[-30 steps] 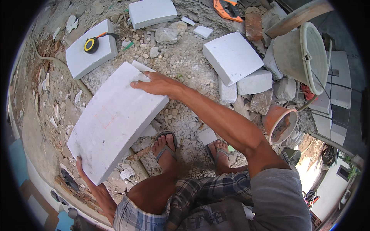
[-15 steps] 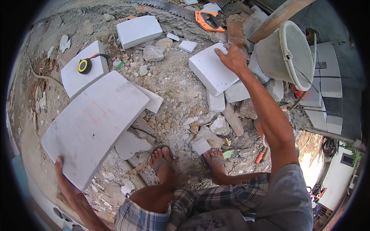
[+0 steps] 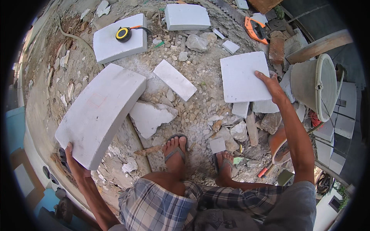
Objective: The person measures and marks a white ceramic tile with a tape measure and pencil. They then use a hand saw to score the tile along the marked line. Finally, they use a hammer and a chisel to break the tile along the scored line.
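Observation:
A long white aerated concrete block [image 3: 102, 109] slants across the left side, with a faint red square marked on its upper face. My left hand [image 3: 74, 158] is closed on its lower left end, the fingertips showing at the edge and the rest partly behind it. On the right, a squarer white block [image 3: 244, 79] shows its broad face. My right hand [image 3: 271, 85] grips its right edge, thumb on the face and the other fingers mostly hidden behind. Between the two blocks, a narrow white offcut [image 3: 175, 80] lies on the gravel.
A yellow and black tape measure [image 3: 123, 34] rests on another white block [image 3: 108, 48]. Farther off are a block [image 3: 187, 17] and an orange-handled saw [image 3: 256, 30]. At right stand a bucket [image 3: 304, 86] and a timber post [image 3: 320, 47]. Broken rubble [image 3: 152, 117] surrounds my sandalled feet.
The view has swung, so most things sit farther right. The long block has shifted away from the narrow offcut, uncovering it. The squarer block has turned, its broad face now toward me.

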Available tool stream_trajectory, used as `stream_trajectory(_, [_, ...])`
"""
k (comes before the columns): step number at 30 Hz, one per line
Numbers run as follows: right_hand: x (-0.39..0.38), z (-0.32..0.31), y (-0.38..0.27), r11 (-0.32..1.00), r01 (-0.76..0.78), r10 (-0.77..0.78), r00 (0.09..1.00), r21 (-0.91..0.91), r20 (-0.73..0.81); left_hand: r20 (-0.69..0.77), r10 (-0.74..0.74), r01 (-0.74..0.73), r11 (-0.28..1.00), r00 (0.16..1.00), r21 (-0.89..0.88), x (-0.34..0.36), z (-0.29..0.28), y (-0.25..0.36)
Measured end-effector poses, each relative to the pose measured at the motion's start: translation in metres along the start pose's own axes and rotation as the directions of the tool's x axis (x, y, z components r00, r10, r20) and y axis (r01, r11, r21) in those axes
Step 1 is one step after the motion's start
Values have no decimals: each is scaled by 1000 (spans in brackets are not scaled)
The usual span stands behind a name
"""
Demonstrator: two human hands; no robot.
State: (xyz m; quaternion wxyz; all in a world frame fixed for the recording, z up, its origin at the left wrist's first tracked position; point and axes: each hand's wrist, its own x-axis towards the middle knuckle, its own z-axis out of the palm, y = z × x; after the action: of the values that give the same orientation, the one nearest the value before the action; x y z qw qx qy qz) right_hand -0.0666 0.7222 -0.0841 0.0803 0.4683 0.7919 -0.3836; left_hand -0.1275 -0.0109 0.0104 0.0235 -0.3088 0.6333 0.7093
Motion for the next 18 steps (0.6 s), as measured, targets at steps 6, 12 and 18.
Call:
stream_trajectory(6, [-23, 2, -17, 989, 86, -99, 989, 119, 107, 50, -27, 29, 999, 998, -43, 17, 11, -21])
stream_trajectory(12, [-27, 7, -68, 966, 234, -253, 941, 108, 223, 77, -74, 82, 990, 994, -114, 22, 6, -25])
stream_trajectory(18, [37, 96, -89, 958, 279, -276, 853, 59, 444, 53, -72, 77, 992, 996, -102, 26, 13, -17])
